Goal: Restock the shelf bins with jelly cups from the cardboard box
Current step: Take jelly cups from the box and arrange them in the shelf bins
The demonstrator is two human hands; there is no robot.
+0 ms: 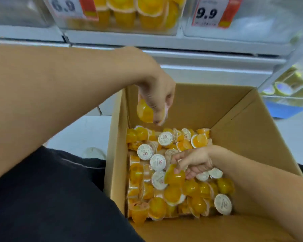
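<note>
An open cardboard box (248, 137) holds several orange jelly cups (164, 193) with white lids, piled loosely on its bottom. My left hand (157, 91) is raised over the box's far left corner and grips one orange jelly cup (145, 111) from above. My right hand (192, 161) is down inside the box among the cups, its fingers pinching another orange jelly cup (175, 177). Above, a clear shelf bin (122, 30) on the shelf contains several orange jelly cups behind a 6.9 price tag (66, 6).
Another clear bin (243, 32) with a 9.9 price tag (208, 13) stands to the right on the white shelf (182, 42). A lower bin (285, 88) with yellowish cups is at the right edge. My dark-clothed lap (51, 198) lies left of the box.
</note>
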